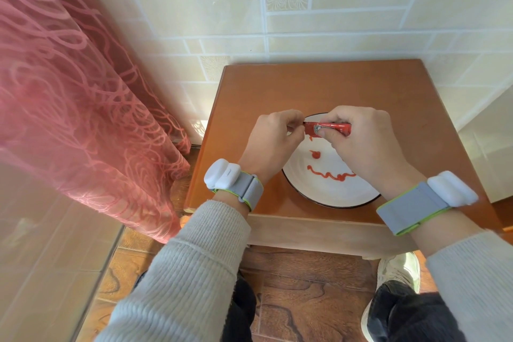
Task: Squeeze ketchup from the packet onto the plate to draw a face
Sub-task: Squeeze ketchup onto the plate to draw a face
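Both hands over plate (344,191) on bench (277,86). Right hand (361,141) grips ketchup packet (327,128); left hand (273,137) fingers apparently pinch its end. Wavy ketchup mouth (330,175) drawn.

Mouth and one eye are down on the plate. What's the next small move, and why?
Probably shift the packet sideways over bare plate and squeeze a second eye. Only one dot shows above the wavy mouth; the right hand hides the other side. The left hand pinches the packet's end, the right hand grips its body.
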{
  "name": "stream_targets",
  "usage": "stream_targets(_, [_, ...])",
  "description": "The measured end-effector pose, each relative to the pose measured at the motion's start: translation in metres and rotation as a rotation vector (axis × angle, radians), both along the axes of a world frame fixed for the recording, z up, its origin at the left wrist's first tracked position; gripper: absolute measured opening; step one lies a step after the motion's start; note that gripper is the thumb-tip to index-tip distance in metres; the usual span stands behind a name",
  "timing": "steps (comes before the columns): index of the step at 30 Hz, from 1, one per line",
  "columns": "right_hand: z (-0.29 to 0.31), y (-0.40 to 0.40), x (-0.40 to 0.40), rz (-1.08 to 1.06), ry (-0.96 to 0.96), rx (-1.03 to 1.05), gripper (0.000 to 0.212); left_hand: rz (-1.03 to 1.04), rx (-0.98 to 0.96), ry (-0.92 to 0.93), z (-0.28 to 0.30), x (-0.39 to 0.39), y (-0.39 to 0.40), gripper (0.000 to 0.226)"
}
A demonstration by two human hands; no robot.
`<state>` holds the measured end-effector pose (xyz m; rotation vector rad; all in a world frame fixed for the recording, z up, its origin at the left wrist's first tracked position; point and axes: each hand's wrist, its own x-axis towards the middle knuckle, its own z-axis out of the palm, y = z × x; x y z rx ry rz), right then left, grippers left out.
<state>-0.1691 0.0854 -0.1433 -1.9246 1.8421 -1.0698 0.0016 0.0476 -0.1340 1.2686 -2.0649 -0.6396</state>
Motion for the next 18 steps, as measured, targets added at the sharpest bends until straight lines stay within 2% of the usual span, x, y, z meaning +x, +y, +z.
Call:
stream_targets(6, [0.004, 0.002, 0.003, 0.021, -0.023, -0.032, 0.005, -0.031, -0.033, 0.014, -0.002, -0.003, -0.002, 0.009])
stream_targets(11, [0.003, 0.004, 0.003, 0.057, -0.036, -0.042, 0.013, -0.048, -0.041, -0.070, -0.009, -0.008, -0.008, 0.004])
stream_targets(18, [0.002, 0.006, -0.006, 0.024, -0.035, -0.101, 0.025, -0.015, -0.052, -0.041, -0.005, -0.007, -0.012, 0.007])
